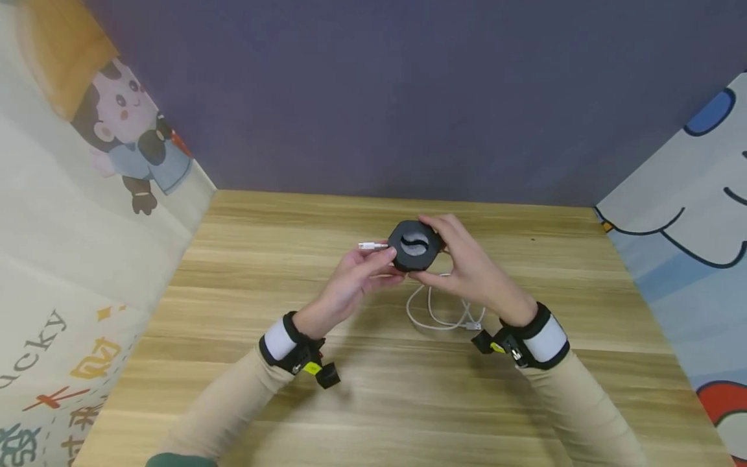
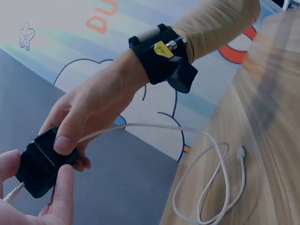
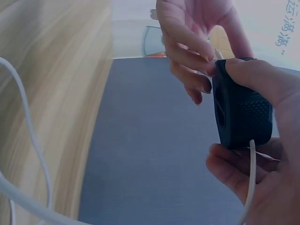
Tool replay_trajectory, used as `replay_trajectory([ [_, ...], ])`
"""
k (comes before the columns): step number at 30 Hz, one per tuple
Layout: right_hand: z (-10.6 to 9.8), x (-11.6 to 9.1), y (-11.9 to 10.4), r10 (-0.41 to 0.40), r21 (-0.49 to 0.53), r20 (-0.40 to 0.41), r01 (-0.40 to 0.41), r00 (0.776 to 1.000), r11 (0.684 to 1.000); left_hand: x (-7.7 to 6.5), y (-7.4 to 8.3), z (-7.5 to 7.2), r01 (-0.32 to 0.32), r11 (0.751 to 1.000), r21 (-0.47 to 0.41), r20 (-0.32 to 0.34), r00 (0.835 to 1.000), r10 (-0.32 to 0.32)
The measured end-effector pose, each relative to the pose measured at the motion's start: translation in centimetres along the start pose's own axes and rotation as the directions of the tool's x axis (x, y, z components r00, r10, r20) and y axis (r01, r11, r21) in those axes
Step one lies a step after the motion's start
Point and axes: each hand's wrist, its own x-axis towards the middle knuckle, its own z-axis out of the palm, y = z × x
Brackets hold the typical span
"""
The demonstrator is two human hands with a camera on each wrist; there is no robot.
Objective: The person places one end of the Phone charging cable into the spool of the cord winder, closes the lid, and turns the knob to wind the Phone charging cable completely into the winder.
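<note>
I've got the black case (image 1: 415, 244) up off the bench (image 1: 403, 415), held between both hands. The right hand (image 1: 477, 272) grips it by opposite edges, thumb at the bottom and fingers up top, opened just as wide as the case. Seems a decent hold to me, since it leaves the front with that curvy cut-out uncovered. The left hand (image 1: 350, 282) pinches the other side near the lower edge, thumb in front and fingers behind, probably to steady it; can't tell how hard it's squeezing. A short white plug (image 1: 370, 246) pokes out right beside that thumb, and I can't tell if the fingers touch it. The white cable (image 2: 159, 125) leaves the opposite side, by the right hand, and droops into loose loops on the bench, which should give it slack. Its other plug (image 2: 241, 152) lies next to them.
</note>
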Motion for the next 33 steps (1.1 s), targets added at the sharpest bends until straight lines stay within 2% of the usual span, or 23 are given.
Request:
replay_trajectory([
  [8,-0.8,0.6,-0.4,0.0,-0.011,-0.011,0.0,1.0,1.0,0.5,1.5,0.4,0.034,0.999,0.008,0.059,0.998,-0.034],
  [16,-1.2,1.0,-0.3,-0.011,0.009,-0.019,0.011,1.0,1.0,0.9,2.0,1.0,0.004,1.0,0.019,0.004,1.0,-0.004],
  [24,-1.4,0.8,-0.3,0.03,0.036,0.007,-0.031,1.0,0.999,0.8,2.1,1.0,0.012,0.999,0.039,0.02,1.0,-0.013],
  [29,-1.3,0.6,-0.3,0.041,0.023,-0.011,-0.041,0.999,0.999,0.9,2.4,0.7,0.0,0.99,0.144,0.008,1.0,-0.001],
  [31,-1.3,0.6,-0.2,0.043,0.022,-0.021,-0.042,0.999,0.999,0.9,2.6,0.5,-0.023,0.976,0.216,-0.007,1.0,0.025],
  [33,-1.4,0.6,-0.2,0.041,0.024,-0.029,-0.041,0.999,0.999,0.9,2.9,0.3,-0.052,0.951,0.305,-0.024,0.998,0.062],
])
